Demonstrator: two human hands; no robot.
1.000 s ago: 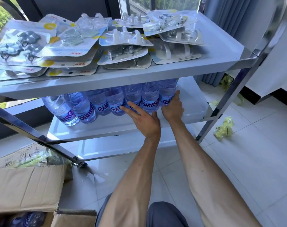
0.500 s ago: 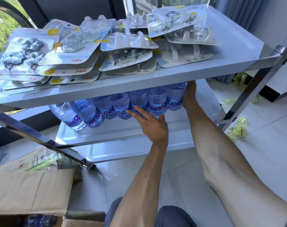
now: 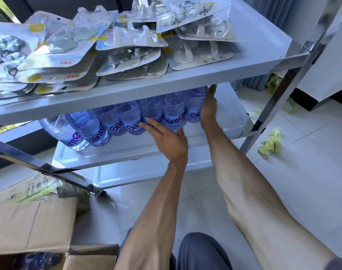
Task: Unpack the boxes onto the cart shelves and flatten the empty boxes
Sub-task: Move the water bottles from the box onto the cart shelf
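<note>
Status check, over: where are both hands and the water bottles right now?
Left hand open, fingers on the clear plastic water bottles, middle grey cart shelf. Right hand flat against the row's right end. Open brown cardboard box holds more bottles.

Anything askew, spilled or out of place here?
Yes: crumpled yellow-green plastic wrap lies scattered on the white floor tiles right of the cart, and the two leftmost clear water bottles lean sideways on the middle grey shelf.
</note>
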